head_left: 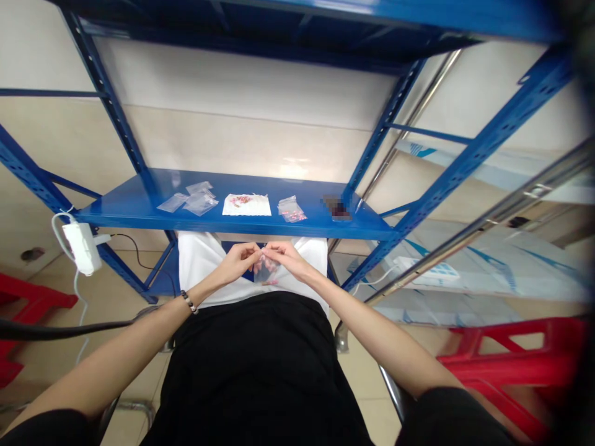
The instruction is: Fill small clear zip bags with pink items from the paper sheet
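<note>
Together, left hand (240, 259), right hand (289, 259), bag (266, 273) (pinched)

The small transparent bag (264, 274) held up front is thin, shiny plastic film, as are the flat clear bags (201, 203) on the long blue shelf (125, 199), whose painted metal looks smooth and glossy. The white rectangular sheet (232, 208) could be paper or cloth. The round silvery rail (446, 252) is polished metal, the red stool (506, 373) smooth plastic, the black shirt (264, 371) matt cloth.
</note>
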Tool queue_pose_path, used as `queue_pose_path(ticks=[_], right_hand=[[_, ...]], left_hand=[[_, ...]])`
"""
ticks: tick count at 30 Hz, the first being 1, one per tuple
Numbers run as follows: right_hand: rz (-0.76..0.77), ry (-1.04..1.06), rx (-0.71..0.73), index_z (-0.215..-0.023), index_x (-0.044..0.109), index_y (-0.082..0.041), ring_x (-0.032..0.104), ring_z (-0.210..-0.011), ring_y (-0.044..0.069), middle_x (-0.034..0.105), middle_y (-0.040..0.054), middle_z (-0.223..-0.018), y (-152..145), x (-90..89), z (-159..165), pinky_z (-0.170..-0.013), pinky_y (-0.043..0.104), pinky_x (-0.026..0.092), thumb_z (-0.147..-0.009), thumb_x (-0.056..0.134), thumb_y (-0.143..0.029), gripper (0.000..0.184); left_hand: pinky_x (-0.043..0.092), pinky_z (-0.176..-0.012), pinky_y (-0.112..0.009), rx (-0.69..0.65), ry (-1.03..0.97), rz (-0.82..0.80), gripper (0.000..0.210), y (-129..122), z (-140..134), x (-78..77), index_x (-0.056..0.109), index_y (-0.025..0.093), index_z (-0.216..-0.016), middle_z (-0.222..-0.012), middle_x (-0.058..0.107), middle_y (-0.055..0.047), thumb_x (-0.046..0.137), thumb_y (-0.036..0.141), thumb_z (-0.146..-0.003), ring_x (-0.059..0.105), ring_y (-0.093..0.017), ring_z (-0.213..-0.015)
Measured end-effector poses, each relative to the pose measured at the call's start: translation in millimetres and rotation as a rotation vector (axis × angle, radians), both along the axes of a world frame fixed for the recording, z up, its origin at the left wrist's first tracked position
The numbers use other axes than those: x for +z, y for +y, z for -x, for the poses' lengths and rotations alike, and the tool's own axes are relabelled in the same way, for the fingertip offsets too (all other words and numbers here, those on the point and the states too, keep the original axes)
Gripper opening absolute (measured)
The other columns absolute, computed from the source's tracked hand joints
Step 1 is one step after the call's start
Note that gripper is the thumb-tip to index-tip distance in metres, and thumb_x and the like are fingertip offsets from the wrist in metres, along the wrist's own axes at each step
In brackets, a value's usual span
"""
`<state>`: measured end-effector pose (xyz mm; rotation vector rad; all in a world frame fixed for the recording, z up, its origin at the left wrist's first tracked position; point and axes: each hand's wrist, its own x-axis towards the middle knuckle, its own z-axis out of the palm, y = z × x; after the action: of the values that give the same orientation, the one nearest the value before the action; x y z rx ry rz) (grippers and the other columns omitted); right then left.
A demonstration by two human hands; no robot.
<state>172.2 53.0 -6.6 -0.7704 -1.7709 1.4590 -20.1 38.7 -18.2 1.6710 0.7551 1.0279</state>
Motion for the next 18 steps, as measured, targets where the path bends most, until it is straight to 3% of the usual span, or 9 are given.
queue_pose_path(ticks=[9,13,18], right_hand=[[0.055,-0.028,-0.046,-0.080,0.062,-0.016,0.055,-0.046,0.012,0.061,-0.0011,-0.061,3.2,-1.2,-0.7,-0.044,0.024,0.045,-0.086,0.061,-0.055,0.040],[-0.008,-0.033,-0.062,-0.075,0.064,-0.015,0.057,-0.055,0.012,0.064,0.0019,-0.066,3.4,-2.4,-0.6,-0.049,0.022,0.045,-0.087,0.061,-0.052,0.040],[-0.060,0.036,-0.150,-0.085,0.070,-0.015,0.058,-0.067,0.013,0.067,0.0041,-0.079,2.2,-1.7,1.2,-0.058,0.022,0.046,-0.084,0.068,-0.047,0.033]], left_hand=[[0.040,-0.057,-0.024,0.121,0.135,-0.153,0.040,7.0,4.3,5.3,0.065,0.014,-0.073,-0.059,0.058,-0.001,0.052,0.046,-0.093,0.053,-0.014,-0.057],[0.041,-0.056,-0.023,0.108,0.144,-0.156,0.039,5.3,4.2,6.6,0.063,0.014,-0.073,-0.059,0.057,0.000,0.052,0.045,-0.094,0.053,-0.013,-0.055],[0.045,-0.057,-0.023,0.119,0.126,-0.115,0.039,4.9,11.0,13.4,0.062,0.013,-0.073,-0.062,0.061,-0.002,0.054,0.045,-0.093,0.055,-0.012,-0.055]])
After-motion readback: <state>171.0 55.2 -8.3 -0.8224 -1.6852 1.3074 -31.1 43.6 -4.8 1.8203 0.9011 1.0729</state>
